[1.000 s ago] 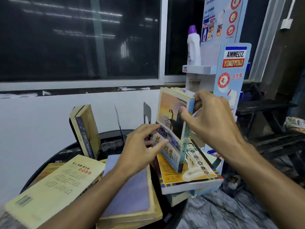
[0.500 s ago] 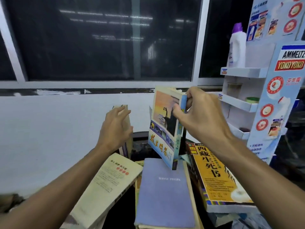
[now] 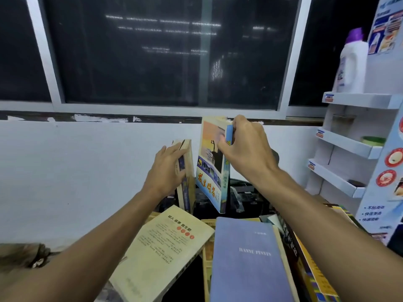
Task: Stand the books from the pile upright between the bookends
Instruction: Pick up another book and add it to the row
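**Sunset book off the pile, now beside the standing one**

Versus a second back: no longer propped on the orange-cover book (image 3: 305,262) at the right of the pile. Hangs clear in the air now, carried left and toward the wall. Left hand (image 3: 166,171) off its front cover and over on the tan book (image 3: 188,171) instead. Means pick-up done, placement pending, not yet set down.

Grip: pinches sunset book (image 3: 209,171) high on the blue spine with right hand (image 3: 244,153), thumb on the front cover, fingers curled over the top edge and down the back. Firm, nothing slack.

Braces the tan book with the left: fingers laid up its left cover, thumb across the spine, holding it upright.

Position: hangs below the right fingers, tilted, lower corner swung toward the camera. Sits just right of the left fingertips with a narrow gap to the tan book, not touching. Floats above the black table (image 3: 246,199), beyond the cream book (image 3: 168,247) and the blue-grey book (image 3: 246,258) lying flat nearer the wrists.

Look: thin paperback with a soft cover. Sunset and dark silhouette up top, strip of small photos mid, orange characters low, yellowed page block. Likely flexes, so needs support on both faces once down.

Cannot confirm bookends: hidden behind hands and books, possibly the dark shape (image 3: 275,155) just past the right knuckles.
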Demonstrator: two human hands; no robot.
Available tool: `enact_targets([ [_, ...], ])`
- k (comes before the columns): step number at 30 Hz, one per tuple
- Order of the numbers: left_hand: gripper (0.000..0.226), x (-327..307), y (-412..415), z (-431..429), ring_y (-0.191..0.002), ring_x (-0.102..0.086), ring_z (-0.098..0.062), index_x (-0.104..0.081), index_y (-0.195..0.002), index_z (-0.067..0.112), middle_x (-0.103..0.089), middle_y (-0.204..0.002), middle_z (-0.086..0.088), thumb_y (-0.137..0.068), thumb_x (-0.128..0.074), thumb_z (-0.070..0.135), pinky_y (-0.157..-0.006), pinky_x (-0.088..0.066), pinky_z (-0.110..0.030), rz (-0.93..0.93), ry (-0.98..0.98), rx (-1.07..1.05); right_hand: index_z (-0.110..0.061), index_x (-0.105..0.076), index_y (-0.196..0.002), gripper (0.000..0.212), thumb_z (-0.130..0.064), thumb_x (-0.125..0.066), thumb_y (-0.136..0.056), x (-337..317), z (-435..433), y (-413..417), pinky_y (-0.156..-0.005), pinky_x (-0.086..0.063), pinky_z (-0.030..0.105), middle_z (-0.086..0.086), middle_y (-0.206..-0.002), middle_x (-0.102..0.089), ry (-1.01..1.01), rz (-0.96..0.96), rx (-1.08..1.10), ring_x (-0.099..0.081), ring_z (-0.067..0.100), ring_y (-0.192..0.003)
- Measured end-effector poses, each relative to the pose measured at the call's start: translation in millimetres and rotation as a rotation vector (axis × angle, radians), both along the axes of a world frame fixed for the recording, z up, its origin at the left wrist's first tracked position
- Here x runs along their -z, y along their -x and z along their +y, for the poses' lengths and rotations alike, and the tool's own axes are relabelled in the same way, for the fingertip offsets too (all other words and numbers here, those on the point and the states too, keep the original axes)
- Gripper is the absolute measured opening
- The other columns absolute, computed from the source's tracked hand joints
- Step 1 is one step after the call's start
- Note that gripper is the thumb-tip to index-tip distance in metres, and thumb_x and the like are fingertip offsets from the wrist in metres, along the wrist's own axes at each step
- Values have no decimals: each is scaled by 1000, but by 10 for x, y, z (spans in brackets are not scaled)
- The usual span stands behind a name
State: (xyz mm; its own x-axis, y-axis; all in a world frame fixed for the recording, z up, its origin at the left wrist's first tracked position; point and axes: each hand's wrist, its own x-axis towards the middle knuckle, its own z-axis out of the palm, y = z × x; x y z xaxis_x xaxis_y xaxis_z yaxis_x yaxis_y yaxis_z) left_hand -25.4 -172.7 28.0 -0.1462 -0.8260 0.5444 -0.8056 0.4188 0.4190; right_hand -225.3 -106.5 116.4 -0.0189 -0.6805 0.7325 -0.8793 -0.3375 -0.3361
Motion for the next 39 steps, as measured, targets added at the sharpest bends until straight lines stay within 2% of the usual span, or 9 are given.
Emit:
enact_targets([
  [4,60,20,-26,-4,-133,-49,-24,-53,-142,16,-54,-144,-4,-87,-75,6,-111,-38,-35,82,50,54,-2,-56,-118,31,-23,-61,-96,96,-199,-139,-47,-26,23,8,-90,-60,4,-22,-21,-53,25,-75],
  [10,58,81,-6,-9,-129,-51,-19,-50,-143,16,-52,-144,-3,-90,-72,6,-106,-39,-27,126,85,72,1,-54,-122,37,-28,-57,-100,266,-392,-304,-45,-22,18,3,-82,-52,4,-61,-70,-45,19,-68],
  [15,59,151,-10,-67,-129,-52,-18,-50,-142,18,-53,-144,-1,-89,-72,4,-107,-42,-29,158,99,88,-4,-54,-110,32,-34,-57,-100,437,-541,-390,-44,-26,16,5,-89,-59,-19,-101,-99,-48,15,-68],
  [18,59,173,-11,-92,-129,-51,-17,-50,-142,18,-52,-144,0,-89,-72,4,-109,-42,-29,170,110,95,-3,-54,-114,32,-30,-59,-99,548,-623,-416,-56,-39,24,8,-91,-63,-17,-120,-116,-56,22,-75],
  [22,60,194,-13,-106,-128,-52,-17,-50,-142,18,-52,-143,0,-89,-71,2,-109,-47,-37,198,120,109,-1,-56,-117,30,-23,-61,-97,705,-735,-447,-90,-51,42,4,-83,-61,-3,-123,-101,-60,22,-76],
  [25,60,212,-13,-101,-129,-52,-17,-50,-142,18,-52,-144,0,-89,-72,2,-109,-47,-39,207,132,113,-5,-54,-104,21,-25,-60,-98,812,-796,-470,-59,-41,26,8,-86,-64,-61,-142,-125,-57,19,-71],
  [28,61,225,-23,-118,-130,-51,-17,-50,-142,19,-52,-144,1,-88,-73,2,-110,-46,-40,210,134,112,-9,-51,-101,21,-28,-59,-99,909,-854,-472,-48,-28,18,6,-86,-64,-90,-108,-132,-57,20,-69],
  [34,61,223,-36,-135,-134,-49,-16,-51,-143,19,-50,-147,1,-88,-73,4,-112,-44,-39,211,135,99,-11,-54,-109,28,-34,-63,-97,985,-910,-456,-58,-39,26,4,-92,-67,-113,-131,-188,-59,17,-72],
  [39,62,226,-25,-150,-133,-49,-15,-51,-143,20,-50,-147,2,-88,-74,4,-112,-43,-35,201,140,98,-21,-46,-138,48,-38,-64,-96,958,-897,-371,-68,-54,32,0,-96,-65,-190,-143,-263,-65,14,-73],
])
